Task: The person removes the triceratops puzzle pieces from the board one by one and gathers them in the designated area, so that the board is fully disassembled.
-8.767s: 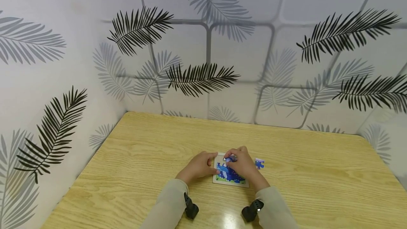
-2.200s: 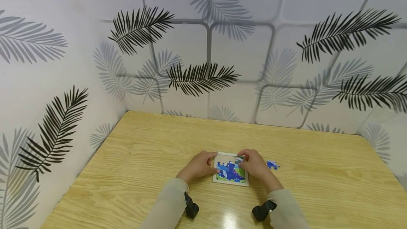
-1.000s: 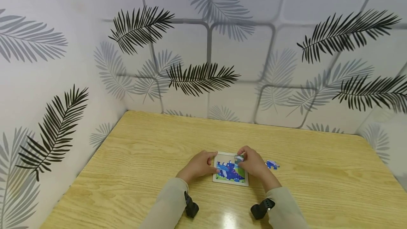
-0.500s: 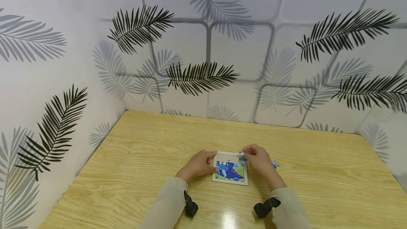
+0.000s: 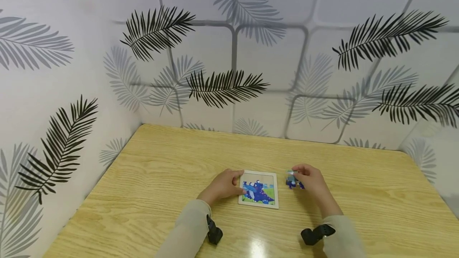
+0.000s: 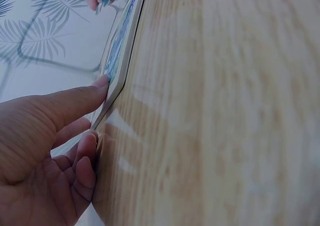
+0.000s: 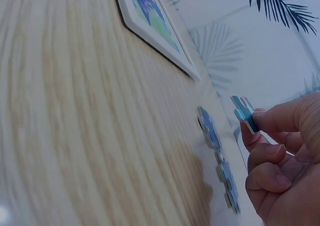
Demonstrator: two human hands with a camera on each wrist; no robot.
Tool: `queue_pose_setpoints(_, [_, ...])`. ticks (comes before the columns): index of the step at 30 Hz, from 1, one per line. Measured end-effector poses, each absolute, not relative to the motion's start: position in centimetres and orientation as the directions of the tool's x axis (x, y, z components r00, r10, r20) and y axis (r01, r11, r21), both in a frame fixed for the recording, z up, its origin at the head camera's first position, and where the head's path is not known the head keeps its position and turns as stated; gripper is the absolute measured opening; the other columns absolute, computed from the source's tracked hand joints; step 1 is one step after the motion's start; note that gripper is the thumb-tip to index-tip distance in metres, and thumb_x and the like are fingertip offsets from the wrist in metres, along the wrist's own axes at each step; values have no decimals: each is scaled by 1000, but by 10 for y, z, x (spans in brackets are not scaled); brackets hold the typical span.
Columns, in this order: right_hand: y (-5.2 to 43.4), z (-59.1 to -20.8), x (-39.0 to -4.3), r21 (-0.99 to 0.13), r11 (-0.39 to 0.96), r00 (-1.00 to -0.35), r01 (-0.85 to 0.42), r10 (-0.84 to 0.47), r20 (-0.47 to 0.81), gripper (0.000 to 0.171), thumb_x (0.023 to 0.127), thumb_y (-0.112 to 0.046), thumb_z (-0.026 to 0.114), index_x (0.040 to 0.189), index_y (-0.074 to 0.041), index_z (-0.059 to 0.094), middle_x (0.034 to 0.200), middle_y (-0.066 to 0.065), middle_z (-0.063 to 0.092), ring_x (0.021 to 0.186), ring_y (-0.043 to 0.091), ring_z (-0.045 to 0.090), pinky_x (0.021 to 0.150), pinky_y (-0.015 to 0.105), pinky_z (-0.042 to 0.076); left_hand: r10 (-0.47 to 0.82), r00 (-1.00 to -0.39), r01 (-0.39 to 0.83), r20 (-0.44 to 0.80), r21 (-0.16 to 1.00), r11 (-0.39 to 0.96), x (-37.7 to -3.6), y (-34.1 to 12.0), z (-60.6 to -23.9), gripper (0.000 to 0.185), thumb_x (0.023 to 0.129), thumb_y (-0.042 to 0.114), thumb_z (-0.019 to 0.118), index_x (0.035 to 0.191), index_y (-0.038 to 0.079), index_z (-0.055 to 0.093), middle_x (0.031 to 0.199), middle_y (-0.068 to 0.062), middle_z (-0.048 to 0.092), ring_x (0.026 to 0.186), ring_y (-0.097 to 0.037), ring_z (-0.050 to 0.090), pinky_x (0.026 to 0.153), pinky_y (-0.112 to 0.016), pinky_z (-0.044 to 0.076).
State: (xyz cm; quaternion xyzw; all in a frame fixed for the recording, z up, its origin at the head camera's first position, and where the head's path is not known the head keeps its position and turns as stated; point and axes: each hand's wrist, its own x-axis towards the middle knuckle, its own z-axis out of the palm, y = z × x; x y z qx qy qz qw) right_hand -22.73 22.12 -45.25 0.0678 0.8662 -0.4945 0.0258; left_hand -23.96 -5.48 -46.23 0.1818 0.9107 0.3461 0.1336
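A square jigsaw tray (image 5: 259, 206) with a blue dinosaur picture lies on the table; the upper strip of its picture area shows bare board. My left hand (image 5: 222, 186) holds the tray's left side, thumb on the picture and other fingers against the edge, as the left wrist view shows. Right of the tray, my right hand (image 5: 315, 183) pinches a teal-and-white puzzle piece (image 7: 244, 113) between thumb and fingers, raised off the table. Below it lie loose blue puzzle pieces (image 5: 294, 185); in the right wrist view two pieces (image 7: 227, 178) lie end to end, apart from the hand.
The wooden table (image 5: 179, 158) runs back to a wall (image 5: 258, 59) with a leaf pattern. Black wrist cameras (image 5: 214, 230) sit on both forearms. Light glares off the table near its front.
My right hand has lifted the teal-and-white puzzle piece from the tray's upper right corner and carried it right, over the loose pieces. My left hand keeps its hold on the tray.
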Motion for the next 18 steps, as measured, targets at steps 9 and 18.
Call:
queue_pose_setpoints(9, [253, -454, -221, -834, 532, -988, 145, 123, -94, 25, 90, -11, 50, 111, 3, 56, 94, 9, 52, 81, 18, 45, 66, 28, 40, 418, -900, 232, -124, 676, 700, -240, -54, -462, 66, 75, 26, 73, 134, 12, 45, 70, 0, 37, 63, -13, 34, 59, -26, 29])
queue_pose_setpoints(18, [282, -457, -212, -805, 564, -981, 183, 158, -112, 29, 91, -14, 49, 113, 4, 55, 95, 9, 53, 80, 16, 45, 64, 26, 39, 423, -898, 235, -123, 678, 696, -240, -54, -463, 66, 75, 26, 73, 134, 11, 45, 70, 0, 37, 63, -13, 34, 58, -26, 29])
